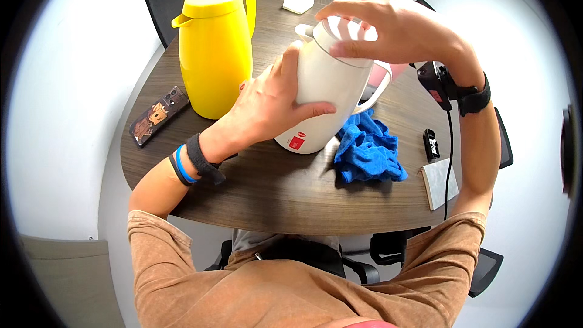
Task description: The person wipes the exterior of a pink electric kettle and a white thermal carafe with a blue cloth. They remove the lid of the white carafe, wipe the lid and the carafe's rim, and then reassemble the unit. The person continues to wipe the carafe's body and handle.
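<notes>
A white thermos jug (328, 82) stands on the wooden table, its spout to the left and its handle to the right. My left hand (278, 95) is wrapped around the left side of its body, thumb across the front. Over the top, my right hand (382, 27) grips the round lid (339, 32), fingers at the far rim and thumb at the near rim. The lid appears seated on the jug. Beside the jug's base lies a crumpled blue cloth (369, 150). To the left is a yellow thermos jug (214, 54) with its lid on.
A phone in a printed case (158, 116) lies at the left. On the right are a small black object (430, 144) and a grey notebook (441, 184), with a cable hanging from my right wrist device (435, 84). A pink object (385, 75) is partly hidden behind the white jug. White tissue (299, 0) sits farther back.
</notes>
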Available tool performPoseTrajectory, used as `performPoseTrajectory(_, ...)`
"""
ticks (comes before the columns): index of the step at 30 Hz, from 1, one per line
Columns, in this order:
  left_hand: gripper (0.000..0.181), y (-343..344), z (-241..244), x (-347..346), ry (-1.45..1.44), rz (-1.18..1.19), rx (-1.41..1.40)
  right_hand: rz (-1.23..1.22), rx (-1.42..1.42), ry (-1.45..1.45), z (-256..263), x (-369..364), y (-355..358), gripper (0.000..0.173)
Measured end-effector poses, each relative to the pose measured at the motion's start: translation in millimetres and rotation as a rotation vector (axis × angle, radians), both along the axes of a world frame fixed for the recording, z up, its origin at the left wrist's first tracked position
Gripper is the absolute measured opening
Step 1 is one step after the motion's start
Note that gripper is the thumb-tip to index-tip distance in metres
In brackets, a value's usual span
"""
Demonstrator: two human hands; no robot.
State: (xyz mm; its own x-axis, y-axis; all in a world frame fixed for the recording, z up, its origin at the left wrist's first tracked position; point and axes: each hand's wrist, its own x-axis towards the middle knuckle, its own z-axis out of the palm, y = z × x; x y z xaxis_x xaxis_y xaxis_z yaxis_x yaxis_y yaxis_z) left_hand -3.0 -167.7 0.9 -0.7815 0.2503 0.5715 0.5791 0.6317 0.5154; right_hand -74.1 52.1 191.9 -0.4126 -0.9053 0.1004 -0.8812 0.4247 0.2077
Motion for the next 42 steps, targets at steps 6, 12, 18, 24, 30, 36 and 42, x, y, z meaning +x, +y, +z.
performPoseTrajectory(6, 0.103, 3, 0, -1, 0.006, 0.003, -0.015, 0.027, -0.039, 0.038, -6, 2, 12, 0.07)
performPoseTrajectory(12, 0.103, 0, -4, -2, 0.007, 0.024, -0.029, 0.02, 0.032, 0.23, -19, 8, 0, 0.078)
performPoseTrajectory(18, 0.102, 1, -3, -3, 0.057, 0.009, -0.021, -0.008, -0.051, 0.127, -17, 10, 14, 0.061)
performPoseTrajectory(24, 0.101, 2, -2, -2, 0.048, -0.001, -0.014, -0.017, -0.046, -0.005, -10, -1, 23, 0.074)
performPoseTrajectory(30, 0.097, 3, 2, 4, 0.03, 0.02, -0.007, 0.002, -0.1, 0.098, -21, 2, 27, 0.076)
performPoseTrajectory(36, 0.098, 3, 4, 5, 0.004, 0.009, -0.015, -0.004, -0.213, 0.158, -30, 9, 26, 0.068)
performPoseTrajectory(42, 0.096, 1, 0, 1, 0.015, -0.01, -0.011, -0.073, -0.222, 0.189, -44, 17, 31, 0.082)
